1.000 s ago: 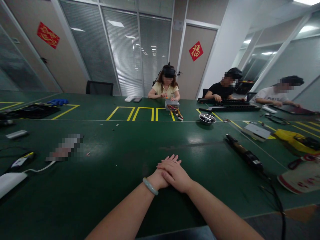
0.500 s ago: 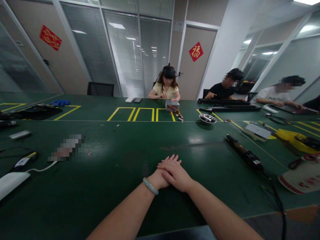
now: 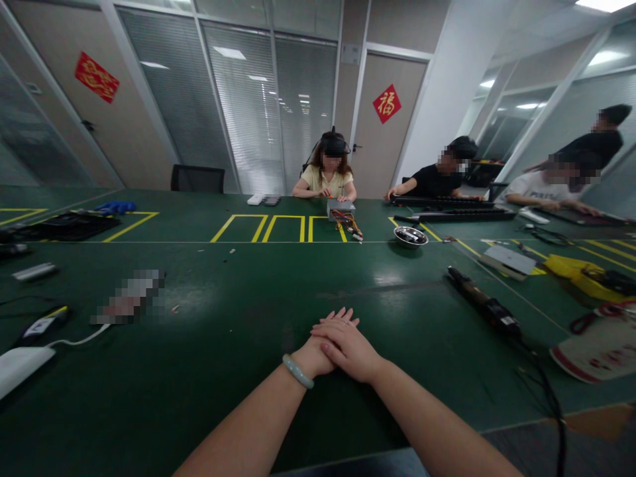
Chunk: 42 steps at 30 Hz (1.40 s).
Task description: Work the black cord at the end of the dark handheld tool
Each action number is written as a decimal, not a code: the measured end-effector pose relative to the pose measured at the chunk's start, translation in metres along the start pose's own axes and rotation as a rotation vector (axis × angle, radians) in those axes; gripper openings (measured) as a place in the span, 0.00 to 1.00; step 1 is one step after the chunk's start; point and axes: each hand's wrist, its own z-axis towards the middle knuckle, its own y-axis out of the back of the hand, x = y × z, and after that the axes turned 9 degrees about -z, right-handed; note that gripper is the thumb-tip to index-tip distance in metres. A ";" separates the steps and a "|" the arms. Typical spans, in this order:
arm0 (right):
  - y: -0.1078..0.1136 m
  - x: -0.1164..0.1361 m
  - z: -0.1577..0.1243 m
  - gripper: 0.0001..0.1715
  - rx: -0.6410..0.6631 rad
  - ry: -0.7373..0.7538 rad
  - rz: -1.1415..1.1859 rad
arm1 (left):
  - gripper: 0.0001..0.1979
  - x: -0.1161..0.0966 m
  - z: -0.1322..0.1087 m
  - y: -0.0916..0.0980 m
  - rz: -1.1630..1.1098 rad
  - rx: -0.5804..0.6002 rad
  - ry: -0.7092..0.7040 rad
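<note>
My left hand lies palm down on the green table, its fingertips stretched forward. A pale green bangle circles that wrist. Across its back rests my right hand, fingers laid flat and touching it, a thin ring on one finger. No object shows in either hand; the left palm is hidden. To the right lies a dark, pen-shaped corded tool, the nearest tool to my hands.
Left are a blurred phone-like item on a white cable and a white block. Ahead stand a metal bowl and a grey box with wires. A bag is at right. Several people sit or stand beyond.
A dark-clothed person has appeared standing at the far right. The seated person in black has moved a hand toward the left end of a long black item. My hands remain stacked.
</note>
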 end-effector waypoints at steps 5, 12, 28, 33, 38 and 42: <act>0.000 0.000 0.000 0.21 -0.002 0.003 -0.002 | 0.31 0.004 0.004 -0.012 0.012 0.006 0.039; 0.000 0.000 0.000 0.21 -0.011 0.010 0.000 | 0.33 0.005 0.005 -0.017 0.022 -0.011 0.038; 0.003 0.002 0.000 0.21 0.004 -0.004 -0.015 | 0.33 -0.002 0.000 0.004 -0.002 0.013 0.010; 0.003 0.002 -0.001 0.21 0.004 -0.009 -0.003 | 0.31 -0.005 -0.003 0.015 -0.011 0.028 -0.001; 0.002 0.001 0.000 0.21 0.000 0.000 0.002 | 0.31 -0.006 -0.003 0.014 0.010 0.015 0.002; 0.002 0.001 0.000 0.21 0.004 -0.005 -0.003 | 0.32 -0.005 -0.001 0.010 -0.006 0.012 0.024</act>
